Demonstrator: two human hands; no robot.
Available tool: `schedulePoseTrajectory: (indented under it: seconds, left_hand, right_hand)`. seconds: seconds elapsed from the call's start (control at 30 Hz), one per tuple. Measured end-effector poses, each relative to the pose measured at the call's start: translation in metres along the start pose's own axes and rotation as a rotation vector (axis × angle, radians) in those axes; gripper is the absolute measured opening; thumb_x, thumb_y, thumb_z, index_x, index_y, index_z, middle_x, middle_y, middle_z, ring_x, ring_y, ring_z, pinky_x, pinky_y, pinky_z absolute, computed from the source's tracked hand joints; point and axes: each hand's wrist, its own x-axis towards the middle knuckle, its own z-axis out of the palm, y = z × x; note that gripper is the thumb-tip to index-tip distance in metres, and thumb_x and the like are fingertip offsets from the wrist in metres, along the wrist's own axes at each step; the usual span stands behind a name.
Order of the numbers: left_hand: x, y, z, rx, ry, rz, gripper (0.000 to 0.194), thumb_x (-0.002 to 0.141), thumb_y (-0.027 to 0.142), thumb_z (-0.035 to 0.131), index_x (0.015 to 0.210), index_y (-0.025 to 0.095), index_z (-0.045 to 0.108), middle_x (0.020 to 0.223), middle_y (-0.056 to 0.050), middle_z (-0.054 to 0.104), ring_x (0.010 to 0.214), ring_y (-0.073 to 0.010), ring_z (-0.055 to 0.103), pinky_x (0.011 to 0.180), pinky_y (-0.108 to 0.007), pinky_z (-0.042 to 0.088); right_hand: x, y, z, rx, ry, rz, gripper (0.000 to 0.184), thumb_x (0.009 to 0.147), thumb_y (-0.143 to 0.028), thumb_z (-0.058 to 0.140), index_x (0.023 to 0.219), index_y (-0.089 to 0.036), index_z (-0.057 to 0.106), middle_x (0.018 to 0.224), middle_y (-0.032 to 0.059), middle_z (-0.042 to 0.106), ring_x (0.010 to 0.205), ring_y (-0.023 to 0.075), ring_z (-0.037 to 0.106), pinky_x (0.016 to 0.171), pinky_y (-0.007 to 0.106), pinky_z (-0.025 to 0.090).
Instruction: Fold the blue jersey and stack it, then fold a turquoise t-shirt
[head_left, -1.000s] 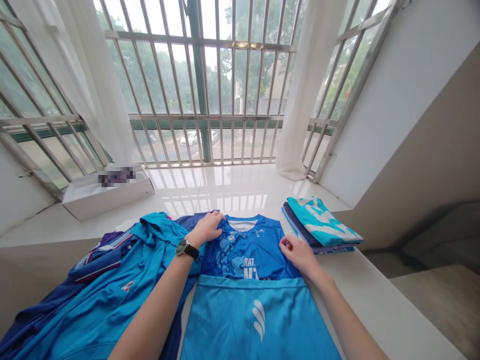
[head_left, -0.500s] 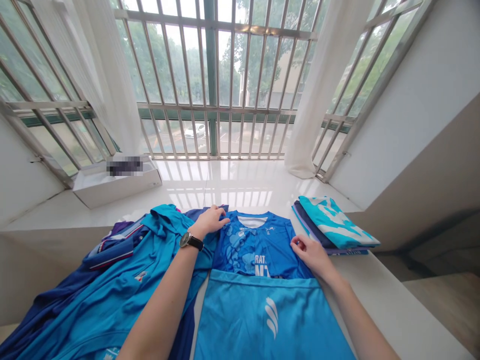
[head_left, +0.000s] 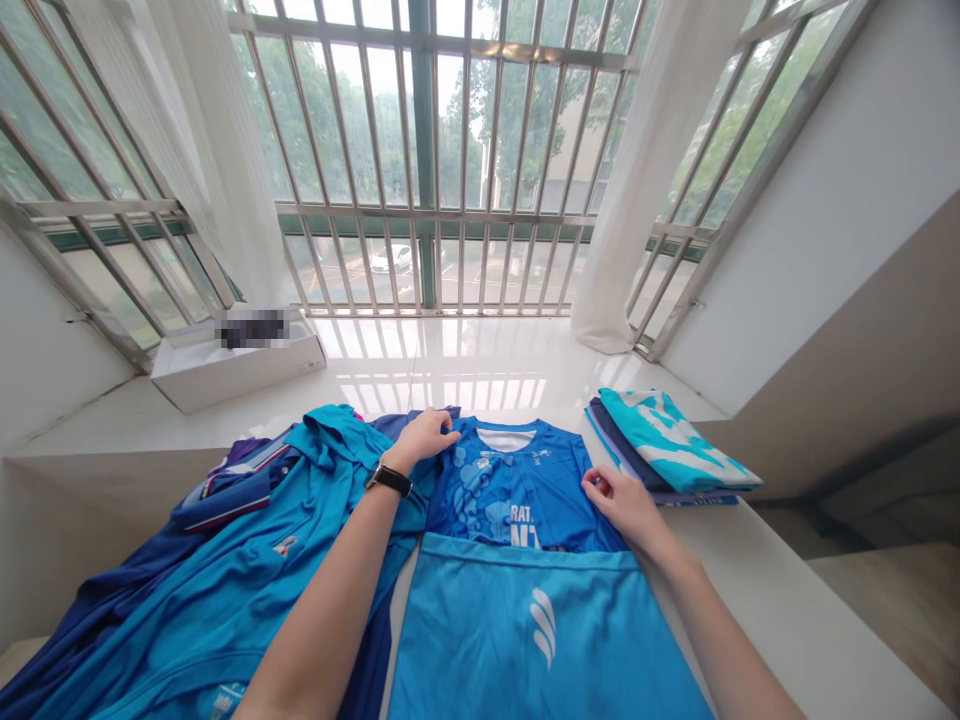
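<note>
Newly turned left hand, apparently at shirt edge

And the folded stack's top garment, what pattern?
The top garment is turquoise with whitish patches; head view.

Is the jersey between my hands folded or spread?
Spread up top: the blue jersey shows neckline and chest. Below, cannot tell; lighter blue fabric covers it.

Has two bare arms, wide low down and thin at the wrists. Has slim fingers on the left hand and the right hand. Wears a watch on the left wrist, with a black band and a silver rim.
</note>
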Motion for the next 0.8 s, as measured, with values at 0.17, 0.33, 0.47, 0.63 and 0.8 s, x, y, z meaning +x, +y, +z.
schedulePoseTrajectory:
  seconds: [0.17,0.33,0.47,0.63,0.8]
  left_hand:
    - [0.0,0.003,0.002,-0.027,0.091,0.016,0.023,0.089,0.042,0.057,0.096,0.022,0.063,0.106,-0.006,0.064,0.095,-0.0216,0.064,0.084,-0.029,0.049]
    - [-0.004,0.006,0.004,0.006,0.134,-0.025,0.02,0.092,0.039,0.055,0.094,0.022,0.064,0.108,-0.006,0.063,0.096,-0.0219,0.064,0.084,-0.029,0.048]
    - [-0.003,0.005,0.005,-0.002,0.157,-0.029,0.02,0.093,0.038,0.053,0.1,0.022,0.063,0.112,-0.008,0.063,0.099,-0.022,0.064,0.085,-0.029,0.048]
    - [-0.008,0.007,-0.009,0.047,0.096,-0.086,0.048,0.089,0.053,0.055,0.121,0.018,0.051,0.12,-0.015,0.063,0.107,-0.0269,0.065,0.084,-0.03,0.048]
    - [-0.018,0.024,-0.028,0.184,-0.097,-0.14,0.054,0.079,0.058,0.063,0.116,0.019,0.052,0.113,-0.014,0.069,0.104,-0.0312,0.066,0.077,-0.031,0.049]
  right_hand:
    - [0.0,0.0,0.0,0.002,0.004,0.005,0.026,0.08,-0.044,0.049,0.083,-0.024,0.065,0.065,0.0022,0.065,0.064,0.0215,0.061,0.065,0.032,0.044]
    - [0.0,0.0,0.0,-0.007,0.007,-0.003,0.025,0.08,-0.043,0.051,0.082,-0.024,0.066,0.064,0.0022,0.066,0.064,0.0215,0.061,0.064,0.031,0.044]
    - [0.0,0.002,0.001,-0.01,0.003,-0.001,0.024,0.081,-0.043,0.05,0.083,-0.024,0.065,0.065,0.0017,0.065,0.064,0.0208,0.061,0.064,0.031,0.044]
    - [0.0,0.003,0.001,-0.005,-0.011,-0.002,0.025,0.082,-0.044,0.049,0.084,-0.024,0.065,0.066,0.0021,0.065,0.065,0.0214,0.061,0.066,0.032,0.045]
    - [0.0,0.001,-0.001,0.006,-0.02,-0.003,0.025,0.081,-0.044,0.049,0.084,-0.024,0.065,0.066,0.0027,0.065,0.065,0.0221,0.061,0.066,0.033,0.045]
